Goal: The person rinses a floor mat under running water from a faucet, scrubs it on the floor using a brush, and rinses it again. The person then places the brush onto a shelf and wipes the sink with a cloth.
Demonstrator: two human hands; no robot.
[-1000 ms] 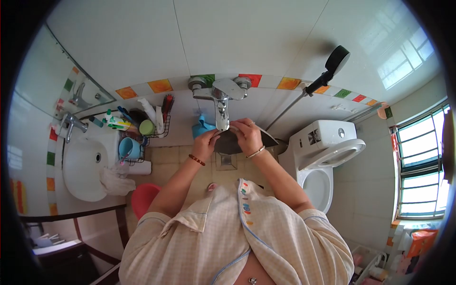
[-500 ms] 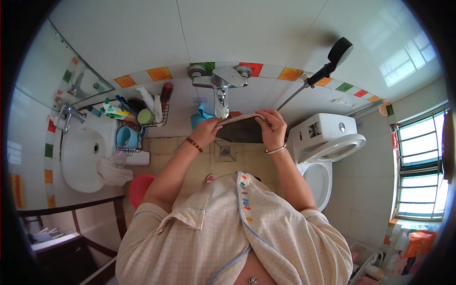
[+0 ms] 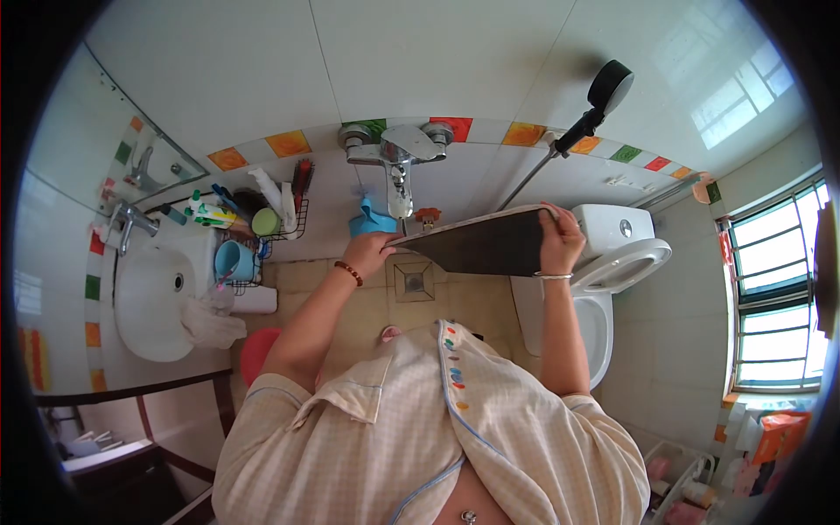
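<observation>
A dark flat mat (image 3: 481,245) with a lighter speckled top edge is stretched between my two hands. My left hand (image 3: 368,254), with a brown bead bracelet at the wrist, is closed on its left corner. The right end of the mat is pinched in my right hand (image 3: 561,241), which has a pale bangle below it. The mat's near side hangs down over the tiled floor. Just beyond it, the chrome wall tap (image 3: 399,179) points down, apart from the mat. A blue container (image 3: 372,219) hangs beyond my left hand.
On the left are a washbasin (image 3: 157,306), a wire rack (image 3: 293,229) with bottles, and a light blue cup (image 3: 234,261). A pink basin (image 3: 255,352) stands below. To the right is a toilet (image 3: 595,332); a black shower head (image 3: 610,86) is on the wall. A floor drain (image 3: 414,283) lies below.
My right hand has moved right, away from my left hand, and the mat between them has gone from bunched and folded to spread wide. My left hand has shifted slightly left.
</observation>
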